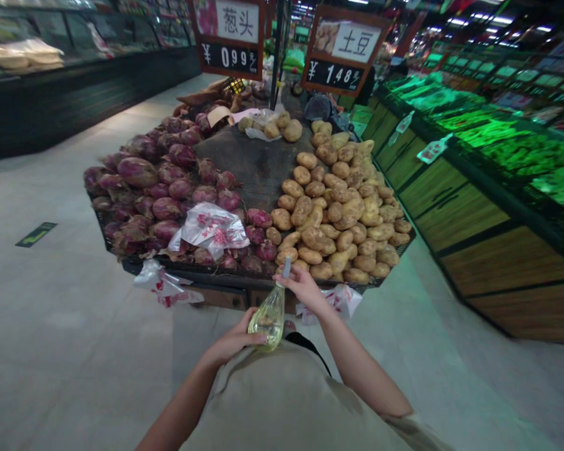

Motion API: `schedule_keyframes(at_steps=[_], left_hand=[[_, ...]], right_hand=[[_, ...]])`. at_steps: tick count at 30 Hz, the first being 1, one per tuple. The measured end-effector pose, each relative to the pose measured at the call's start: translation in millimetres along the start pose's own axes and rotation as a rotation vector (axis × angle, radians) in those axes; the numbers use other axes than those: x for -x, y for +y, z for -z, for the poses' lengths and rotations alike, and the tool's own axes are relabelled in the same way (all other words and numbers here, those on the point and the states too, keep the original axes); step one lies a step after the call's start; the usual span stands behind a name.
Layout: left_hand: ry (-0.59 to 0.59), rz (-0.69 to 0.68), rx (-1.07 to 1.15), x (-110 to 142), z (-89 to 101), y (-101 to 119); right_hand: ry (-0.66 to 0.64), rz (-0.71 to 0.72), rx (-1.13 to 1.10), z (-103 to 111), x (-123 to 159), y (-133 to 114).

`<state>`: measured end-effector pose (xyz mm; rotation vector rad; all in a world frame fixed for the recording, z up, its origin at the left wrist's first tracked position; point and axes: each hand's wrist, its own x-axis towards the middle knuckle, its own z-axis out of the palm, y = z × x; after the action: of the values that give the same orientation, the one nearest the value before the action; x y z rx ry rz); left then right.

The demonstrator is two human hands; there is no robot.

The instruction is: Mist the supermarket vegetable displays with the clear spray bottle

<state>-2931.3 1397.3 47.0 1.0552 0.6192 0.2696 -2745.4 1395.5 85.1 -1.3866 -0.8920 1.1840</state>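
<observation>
A clear plastic bottle of yellow cooking oil (269,316) is held up in front of my chest. My left hand (235,338) wraps around its lower body. My right hand (303,288) grips the narrow neck, and the pale cap (286,267) pokes out above those fingers. Just beyond my right hand lies a heap of potatoes (333,216), close to the stall's front edge but not touched. A mound of red onions (169,191) fills the left half of the stall.
The stall's dark rim (192,275) sits directly ahead, with white-and-red plastic bags (211,230) on and beside it. Price signs (343,50) hang above. Lit green produce counters (498,144) run along the right, a dark refrigerated case (75,94) along the left, with tiled aisle floor (66,313) between.
</observation>
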Motion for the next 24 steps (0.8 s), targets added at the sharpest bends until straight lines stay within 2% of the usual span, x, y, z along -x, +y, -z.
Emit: schedule_keyframes(at_steps=[5, 11, 17, 24], left_hand=[[-0.106, 0.107, -0.065, -2.2, 8.2, 4.1], [-0.206, 0.125, -0.165, -12.0, 10.5, 8.3], [-0.306, 0.138, -0.157, -23.8, 4.0, 15.9], [-0.407, 0.135, -0.225, -39.9, 4.1, 9.0]], right_hand=[[0.100, -0.025, 0.024, 1.5, 7.3, 19.5], [0.184, -0.038, 0.083, 17.8, 13.9, 36.4], [0.267, -0.013, -0.021, 24.5, 19.0, 38.1], [0.293, -0.008, -0.007, 38.1, 25.0, 28.1]])
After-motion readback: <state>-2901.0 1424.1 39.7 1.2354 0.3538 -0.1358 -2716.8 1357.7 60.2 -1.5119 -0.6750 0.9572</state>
